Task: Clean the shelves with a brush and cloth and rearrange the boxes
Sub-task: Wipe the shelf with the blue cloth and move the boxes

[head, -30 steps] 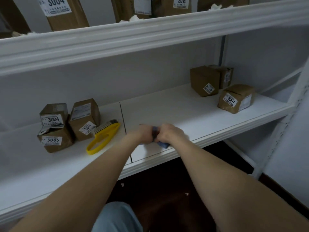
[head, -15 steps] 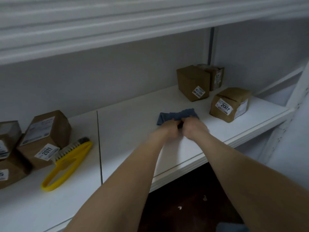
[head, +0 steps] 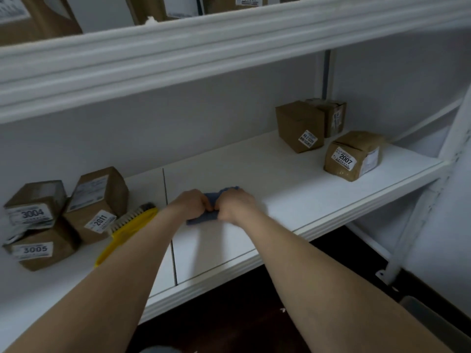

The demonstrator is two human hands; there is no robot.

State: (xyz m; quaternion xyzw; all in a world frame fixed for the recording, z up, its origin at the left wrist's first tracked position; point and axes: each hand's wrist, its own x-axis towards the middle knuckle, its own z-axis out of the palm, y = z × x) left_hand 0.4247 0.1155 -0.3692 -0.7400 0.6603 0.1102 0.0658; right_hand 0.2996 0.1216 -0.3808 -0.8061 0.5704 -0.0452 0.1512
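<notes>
A blue cloth [head: 204,219] lies bunched on the white shelf [head: 293,189], near its middle. My left hand [head: 192,203] and my right hand [head: 235,205] press side by side on it, both closed on the cloth. A yellow brush [head: 127,231] rests on the shelf to the left, partly behind my left forearm. Brown boxes labelled 3004 [head: 33,203], 3005 [head: 40,247] and 2011 [head: 98,200] stand at the left. At the right stand box 2007 [head: 354,154] and two more boxes [head: 300,126].
An upper shelf [head: 229,39] overhangs close above, with more boxes [head: 38,19] on it. A white upright post [head: 433,200] bounds the right end. Below the shelf edge is dark floor [head: 242,314].
Both hands with the cloth pushed away across the shelf toward the right boxes, then came back toward the front and left. The boxes and brush have not moved.
</notes>
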